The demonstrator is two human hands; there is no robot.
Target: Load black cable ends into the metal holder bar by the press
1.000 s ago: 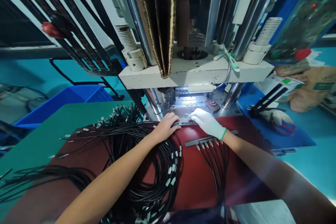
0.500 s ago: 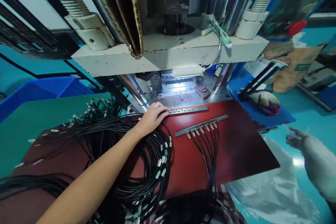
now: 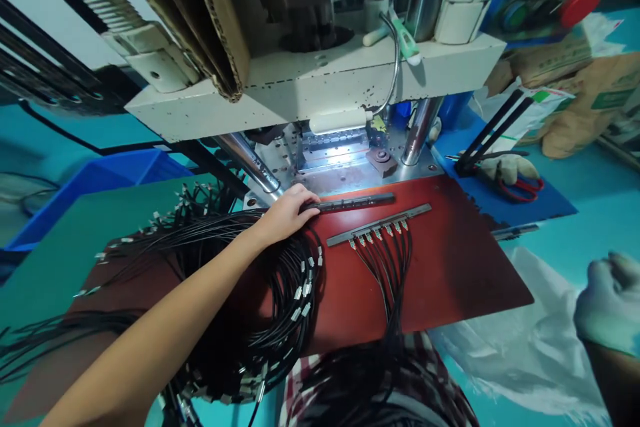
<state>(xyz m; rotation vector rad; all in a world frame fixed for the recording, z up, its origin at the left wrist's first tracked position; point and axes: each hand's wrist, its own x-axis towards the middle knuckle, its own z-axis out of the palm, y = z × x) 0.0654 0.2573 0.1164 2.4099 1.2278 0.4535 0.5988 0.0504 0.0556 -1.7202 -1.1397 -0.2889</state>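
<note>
My bare left hand (image 3: 290, 213) is closed on the left end of a dark metal strip (image 3: 357, 203) with slots, lying on the red board (image 3: 465, 280). In front of it lies a second metal strip (image 3: 379, 224), with several black cables (image 3: 385, 273) attached by metal terminals along its near edge. Beside my left wrist is a large coil of black cables (image 3: 280, 320) with silver ends. At the far right, off the board, my gloved right hand (image 3: 607, 303) is curled closed; whatever its fingers hold, if anything, is hidden.
Behind the board stands a press (image 3: 320, 90) with a lit tool on its bed. Red-handled scissors (image 3: 523, 188) and a glove lie on a blue surface (image 3: 540, 210) to the right. A blue bin (image 3: 100, 180) is at left, and clear plastic (image 3: 520, 347) is at lower right.
My right hand has gone from spread, blurred fingers to a closed hand, farther right. My left hand stays on the strip, whose visible face has turned darker. The view has shifted slightly.
</note>
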